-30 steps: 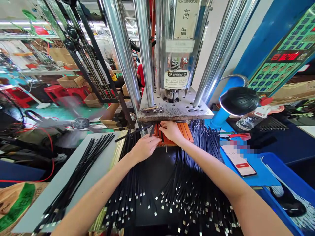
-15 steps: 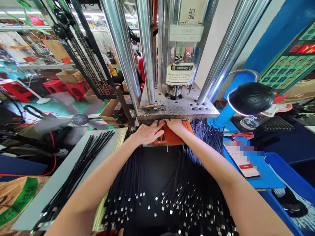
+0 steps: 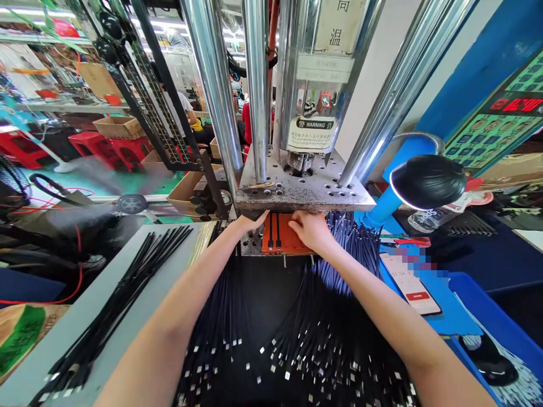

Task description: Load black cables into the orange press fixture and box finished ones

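Observation:
An orange block (image 3: 288,240) lies under the steel plate (image 3: 305,195) of a press, with two black cable ends in its left part. My right hand (image 3: 313,229) rests over the block's right side, fingers bent; whether it holds anything is hidden. At the block's left edge is my left hand (image 3: 251,222), its fingertips largely out of sight beneath the plate. Black cables with silver connectors (image 3: 305,345) hang and spread over the dark surface in front of the block.
A bundle of black cables (image 3: 127,294) lies on a grey board (image 3: 46,362) at left. At right are a black lamp (image 3: 428,182), a phone (image 3: 411,285) and a blue tray (image 3: 500,316). Steel columns rise around the press; a fan spins at left.
My left hand has moved left and farther beneath the plate, uncovering the block's left side. My right hand has shifted slightly right and toward me. The view has shifted a little.

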Motion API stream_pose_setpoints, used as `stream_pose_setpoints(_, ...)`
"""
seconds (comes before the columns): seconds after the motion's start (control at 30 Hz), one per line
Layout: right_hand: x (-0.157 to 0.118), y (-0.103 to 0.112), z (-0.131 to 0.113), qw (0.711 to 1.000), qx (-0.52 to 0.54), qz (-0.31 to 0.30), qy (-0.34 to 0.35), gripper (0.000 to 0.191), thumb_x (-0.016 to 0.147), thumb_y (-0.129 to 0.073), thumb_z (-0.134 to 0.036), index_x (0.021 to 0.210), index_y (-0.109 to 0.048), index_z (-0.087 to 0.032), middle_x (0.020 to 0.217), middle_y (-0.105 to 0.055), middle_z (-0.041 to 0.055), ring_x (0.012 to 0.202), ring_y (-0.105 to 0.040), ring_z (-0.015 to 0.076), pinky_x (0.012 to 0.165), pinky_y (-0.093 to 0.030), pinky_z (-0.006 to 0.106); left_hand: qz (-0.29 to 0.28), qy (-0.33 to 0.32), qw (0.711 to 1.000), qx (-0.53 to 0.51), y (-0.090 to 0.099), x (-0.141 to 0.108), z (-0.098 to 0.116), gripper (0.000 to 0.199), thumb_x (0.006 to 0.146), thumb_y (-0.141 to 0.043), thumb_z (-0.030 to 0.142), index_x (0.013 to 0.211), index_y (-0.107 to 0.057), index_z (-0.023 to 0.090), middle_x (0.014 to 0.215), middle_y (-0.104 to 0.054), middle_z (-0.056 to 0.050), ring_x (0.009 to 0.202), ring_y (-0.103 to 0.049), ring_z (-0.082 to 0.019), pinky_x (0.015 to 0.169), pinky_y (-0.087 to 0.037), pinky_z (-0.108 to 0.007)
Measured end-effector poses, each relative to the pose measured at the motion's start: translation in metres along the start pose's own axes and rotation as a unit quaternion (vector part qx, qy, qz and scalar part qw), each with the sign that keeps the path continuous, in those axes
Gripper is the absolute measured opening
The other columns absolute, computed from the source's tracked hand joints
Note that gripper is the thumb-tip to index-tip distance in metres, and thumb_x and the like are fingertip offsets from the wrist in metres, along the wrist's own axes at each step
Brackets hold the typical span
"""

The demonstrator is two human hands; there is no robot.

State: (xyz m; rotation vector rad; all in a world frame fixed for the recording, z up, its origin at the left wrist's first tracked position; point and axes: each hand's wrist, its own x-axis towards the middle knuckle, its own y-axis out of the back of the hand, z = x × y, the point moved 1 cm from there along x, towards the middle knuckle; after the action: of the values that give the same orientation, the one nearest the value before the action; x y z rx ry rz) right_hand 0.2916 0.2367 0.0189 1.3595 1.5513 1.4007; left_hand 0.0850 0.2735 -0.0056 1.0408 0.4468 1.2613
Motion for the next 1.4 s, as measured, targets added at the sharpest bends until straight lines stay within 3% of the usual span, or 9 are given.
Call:
stream_pose_setpoints(0.1,-0.046,0.006,0.047,0.987,-0.113,-0.003,-0.118,0.031,0.099,-0.042,-0.034,0.102,-0.066,-0.014,0.101,-0.070,0.0164,0.087,-0.069,0.0275,0.072,-0.047,0.032,0.017,0.107,0.988,0.106,0.010,-0.042,-0.021,0.041,0.098,-0.038,0.039,0.113,-0.062,0.009,0.117,-0.062,-0.022,0.114,-0.057,-0.039,0.095,-0.043,-0.058)
stream_pose_setpoints(0.23,-0.083,-0.007,0.085,0.963,-0.168,-0.121,-0.172,0.037,0.097,-0.046,-0.041,0.093,-0.069,-0.011,0.093,-0.070,0.0217,0.088,-0.069,0.0337,0.071,-0.047,0.036,-0.022,0.263,0.936,0.231,0.022,-0.084,-0.055,0.043,0.091,-0.043,0.041,0.102,-0.061,0.004,0.102,-0.065,-0.029,0.102,-0.062,-0.045,0.081,-0.047,-0.054)
stream_pose_setpoints(0.53,-0.075,-0.013,0.090,0.966,-0.072,-0.105,-0.225,0.039,0.095,-0.043,-0.043,0.087,-0.070,-0.015,0.094,-0.072,0.0176,0.093,-0.068,0.0319,0.070,-0.045,0.033,0.029,0.269,0.953,0.140,0.044,-0.080,-0.075,0.018,0.086,-0.046,0.033,0.080,-0.054,0.019,0.084,-0.068,-0.008,0.084,-0.064,-0.025,0.073,-0.044,-0.031)
stream_pose_setpoints(0.77,-0.072,-0.022,0.100,0.972,0.007,-0.053,-0.229,0.024,0.089,-0.052,-0.036,0.078,-0.065,-0.019,0.084,-0.071,0.0102,0.082,-0.067,0.0256,0.065,-0.039,0.030,0.052,0.132,0.989,0.044,0.053,-0.093,-0.044,0.022,0.085,-0.047,0.039,0.076,-0.053,0.019,0.098,-0.064,-0.006,0.082,-0.059,-0.017,0.072,-0.045,-0.027)
stream_pose_setpoints(0.9,-0.085,-0.013,0.102,0.969,0.130,0.059,-0.201,0.025,0.082,-0.056,-0.036,0.063,-0.051,-0.022,0.061,-0.060,0.0000,0.060,-0.056,0.0175,0.060,-0.035,0.028,0.090,0.015,0.996,-0.006,0.059,-0.100,-0.022,0.026,0.087,-0.048,0.039,0.074,-0.052,0.018,0.101,-0.062,-0.007,0.084,-0.057,-0.016,0.067,-0.042,-0.026)
stream_pose_setpoints(1.0,-0.097,0.004,0.075,0.955,0.243,0.134,-0.101,0.022,0.084,-0.053,-0.038,0.070,-0.047,-0.023,0.062,-0.057,-0.0023,0.055,-0.051,0.0143,0.057,-0.035,0.026,0.074,-0.016,0.997,-0.003,0.061,-0.105,0.003,0.023,0.090,-0.048,0.036,0.074,-0.050,0.019,0.075,-0.057,0.000,0.063,-0.050,-0.012,0.060,-0.036,-0.025)
stream_pose_setpoints(1.13,-0.096,0.027,0.019,0.938,0.328,0.106,0.045,0.013,0.087,-0.051,-0.031,0.079,-0.054,-0.022,0.068,-0.059,-0.0013,0.059,-0.052,0.0128,0.059,-0.037,0.024,0.042,-0.032,0.998,-0.047,0.063,-0.101,0.049,0.020,0.092,-0.047,0.033,0.079,-0.049,0.019,0.066,-0.049,0.004,0.055,-0.042,-0.010,0.054,-0.033,-0.023)
stream_pose_setpoints(1.3,-0.074,0.039,-0.021,0.862,0.499,0.056,0.067,0.016,0.085,-0.055,-0.034,0.077,-0.052,-0.021,0.060,-0.052,-0.0043,0.053,-0.049,0.0110,0.052,-0.038,0.022,-0.058,-0.032,0.969,-0.236,0.060,-0.076,0.109,0.025,0.091,-0.049,0.038,0.099,-0.058,0.017,0.064,-0.052,0.004,0.051,-0.049,-0.009,0.050,-0.039,-0.020)
stream_pose_setpoints(1.4,-0.061,0.039,-0.028,0.801,0.594,0.049,0.058,0.028,0.084,-0.060,-0.046,0.075,-0.050,-0.021,0.055,-0.048,-0.0060,0.048,-0.045,0.0100,0.048,-0.036,0.022,-0.053,-0.022,0.953,-0.299,0.060,-0.058,0.129,0.029,0.088,-0.055,0.040,0.075,-0.059,0.015,0.054,-0.048,0.005,0.046,-0.049,-0.008,0.047,-0.040,-0.019)
